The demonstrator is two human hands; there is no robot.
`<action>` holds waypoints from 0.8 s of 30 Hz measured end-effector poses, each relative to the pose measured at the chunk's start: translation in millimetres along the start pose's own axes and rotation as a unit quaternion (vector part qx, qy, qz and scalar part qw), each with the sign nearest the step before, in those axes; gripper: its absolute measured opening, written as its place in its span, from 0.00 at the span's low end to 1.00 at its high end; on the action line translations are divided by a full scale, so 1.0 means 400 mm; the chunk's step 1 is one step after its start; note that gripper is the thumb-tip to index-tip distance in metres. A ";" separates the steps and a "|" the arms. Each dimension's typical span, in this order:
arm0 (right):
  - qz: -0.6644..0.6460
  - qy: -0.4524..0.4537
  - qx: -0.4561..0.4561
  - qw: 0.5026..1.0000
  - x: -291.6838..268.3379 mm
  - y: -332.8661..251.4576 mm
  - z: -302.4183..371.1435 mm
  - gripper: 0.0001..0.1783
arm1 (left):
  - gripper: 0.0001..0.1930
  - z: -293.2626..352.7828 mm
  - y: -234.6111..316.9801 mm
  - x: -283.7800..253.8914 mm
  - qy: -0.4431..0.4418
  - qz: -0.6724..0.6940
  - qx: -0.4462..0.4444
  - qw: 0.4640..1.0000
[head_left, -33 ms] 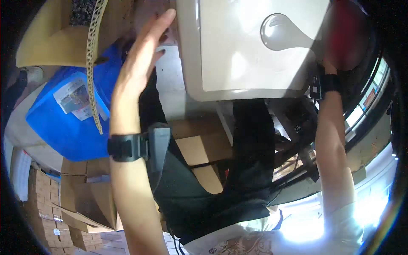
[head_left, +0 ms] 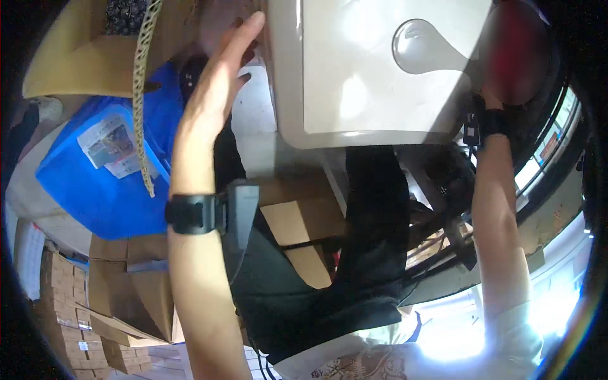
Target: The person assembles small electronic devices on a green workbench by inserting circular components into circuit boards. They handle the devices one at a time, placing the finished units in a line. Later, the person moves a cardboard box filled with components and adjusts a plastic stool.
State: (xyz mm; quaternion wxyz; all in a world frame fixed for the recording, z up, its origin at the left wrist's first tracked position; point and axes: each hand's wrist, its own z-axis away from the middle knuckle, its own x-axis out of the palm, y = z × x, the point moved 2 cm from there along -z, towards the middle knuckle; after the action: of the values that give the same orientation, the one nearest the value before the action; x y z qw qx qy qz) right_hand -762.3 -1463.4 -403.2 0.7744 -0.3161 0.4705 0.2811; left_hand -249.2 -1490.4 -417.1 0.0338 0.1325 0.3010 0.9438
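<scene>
A large beige, glossy plastic panel (head_left: 354,107) with rounded corners and a raised rim fills the upper middle. A drop-shaped recess (head_left: 415,49) is moulded into its face. My left hand (head_left: 221,76) is open beside the panel's left edge, fingers stretched out and pointing away from me. Its fingertips are very near the rim; whether they touch it I cannot tell. My right hand (head_left: 491,98) is at the panel's right side, mostly hidden by a dark red blurred patch, so its fingers do not show. Both wrists wear black straps with small devices.
To the left sits a blue plastic bin (head_left: 76,171) with a printed sheet on it. A cut cardboard edge (head_left: 140,95) hangs over it. Open cardboard boxes (head_left: 136,304) stand at the lower left, and another carton (head_left: 291,221) lies by my legs.
My left hand and forearm have shifted slightly to the right. The panel has also moved a few pixels right in view; my right arm looks almost unchanged.
</scene>
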 end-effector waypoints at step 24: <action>0.075 -0.202 0.216 0.952 0.250 0.298 0.816 0.27 | 0.26 0.454 -0.484 -0.011 0.312 0.149 -0.187 0.919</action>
State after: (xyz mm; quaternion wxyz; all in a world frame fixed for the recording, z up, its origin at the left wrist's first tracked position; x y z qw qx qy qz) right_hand -629.8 -1126.8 -403.8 0.8796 -0.0417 0.3765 0.2879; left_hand -199.2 -1231.7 -387.5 -0.1782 -0.1343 0.0908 0.9705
